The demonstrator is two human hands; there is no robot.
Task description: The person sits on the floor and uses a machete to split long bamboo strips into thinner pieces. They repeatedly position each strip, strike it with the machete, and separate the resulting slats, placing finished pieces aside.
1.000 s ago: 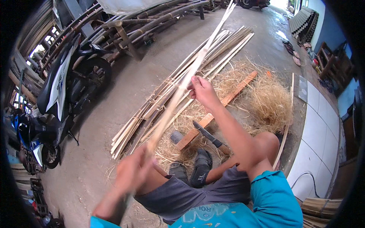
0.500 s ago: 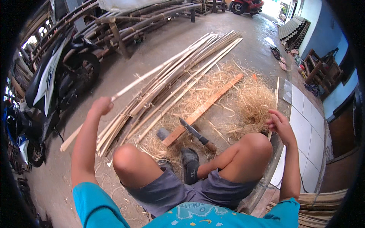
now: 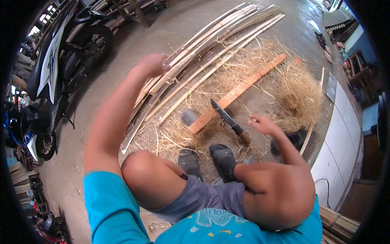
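My left hand (image 3: 153, 66) reaches over the left edge of a bundle of long pale bamboo strips (image 3: 195, 51) on the floor. Its fingers are bent down and smeared, so a grip on a strip cannot be made out. My right hand (image 3: 263, 123) hovers low, right of a knife (image 3: 230, 120), fingers curled together; anything between them is too small to name. The knife, dark-bladed with a wooden handle, leans across a reddish wooden plank (image 3: 239, 92). The plank's near end lies beside a grey cylinder (image 3: 189, 117), in front of my feet.
Curly shavings (image 3: 298, 95) lie heaped right of the plank and scattered around it. A motorbike (image 3: 53, 67) stands at the left. White floor tiles (image 3: 339, 134) run along the right, with more bundled strips (image 3: 339, 221) near my right side. A dark object (image 3: 290, 140) sits beside my right forearm.
My left hand has moved from a strip held out at the left, up and right to the bundle. My right hand has come inward beside the knife. The view has tipped downward.
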